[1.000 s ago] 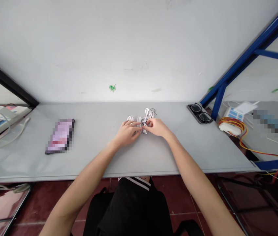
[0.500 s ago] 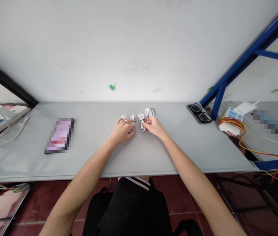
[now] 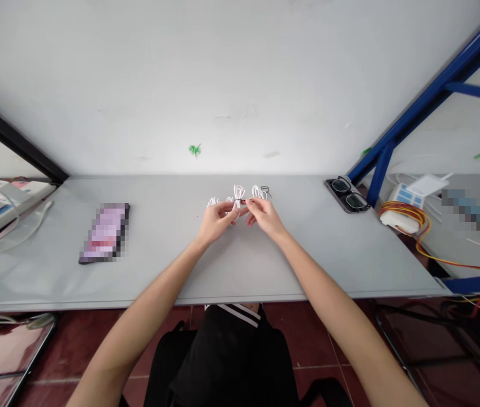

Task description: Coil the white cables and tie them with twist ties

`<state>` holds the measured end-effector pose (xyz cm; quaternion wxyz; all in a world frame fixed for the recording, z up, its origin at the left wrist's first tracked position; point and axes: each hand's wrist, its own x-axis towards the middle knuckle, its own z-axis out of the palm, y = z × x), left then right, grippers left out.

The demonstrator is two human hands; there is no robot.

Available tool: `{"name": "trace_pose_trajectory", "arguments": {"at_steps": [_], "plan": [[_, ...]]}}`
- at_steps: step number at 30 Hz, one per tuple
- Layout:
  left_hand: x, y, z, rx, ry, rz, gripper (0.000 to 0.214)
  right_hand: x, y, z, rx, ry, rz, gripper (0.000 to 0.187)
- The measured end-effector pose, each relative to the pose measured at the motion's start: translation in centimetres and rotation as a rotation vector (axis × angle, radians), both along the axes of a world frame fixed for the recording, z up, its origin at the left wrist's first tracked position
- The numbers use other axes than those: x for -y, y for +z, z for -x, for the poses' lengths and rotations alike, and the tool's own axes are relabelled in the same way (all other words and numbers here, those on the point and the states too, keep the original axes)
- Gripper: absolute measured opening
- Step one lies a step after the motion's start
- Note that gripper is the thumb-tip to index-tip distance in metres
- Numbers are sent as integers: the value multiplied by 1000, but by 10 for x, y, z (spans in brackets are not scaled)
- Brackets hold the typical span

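A white cable bundle (image 3: pixel 238 194), bound at its middle with a black tie, is held up over the table. My left hand (image 3: pixel 218 220) grips its lower part between thumb and fingers. My right hand (image 3: pixel 264 216) pinches the black tie (image 3: pixel 243 202) at the bundle's right side. Behind my left hand lie two more white cable bundles, one at the left (image 3: pixel 213 202) and one partly hidden (image 3: pixel 229 200). Past my right fingers rests another white cable bundle (image 3: pixel 258 193), with a loop of black tie (image 3: pixel 266 190) beside it.
A phone-like purple object (image 3: pixel 104 233), blurred out, lies on the grey table (image 3: pixel 159 254) at the left. Glasses (image 3: pixel 349 194) sit on a dark tray at the right. Beyond the blue frame (image 3: pixel 381 169) are a power strip and red-yellow wires (image 3: pixel 409 210). A white wall closes the back.
The cable bundle that my right hand touched has been lifted and moved left. My left hand has turned from lying over the other bundles to gripping this one.
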<state>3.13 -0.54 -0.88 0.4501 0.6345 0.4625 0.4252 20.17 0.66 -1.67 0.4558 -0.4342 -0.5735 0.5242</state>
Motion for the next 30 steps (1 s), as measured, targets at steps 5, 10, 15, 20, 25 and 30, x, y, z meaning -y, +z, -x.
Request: {"name": "trace_pose_trajectory", "arguments": {"at_steps": [5,10,15,20,25,30], "plan": [[2,4,2,-149,136,-136,31,-2,3,-5,-60,-29,15,45],[2,1,1,-335,142,-389,26,-5,1,-12,-273,136,268,34],[3,-2,-2,-234,74,-347,21,-7,3,-15,-300,146,277,28],[5,5,-6,31,-83,5,30,0,11,-16,51,12,-94,29],[2,7,-3,240,-194,238,34,5,13,-13,236,-149,-370,29],[5,5,0,-106,60,-242,27,-4,6,-14,-102,86,57,36]]}}
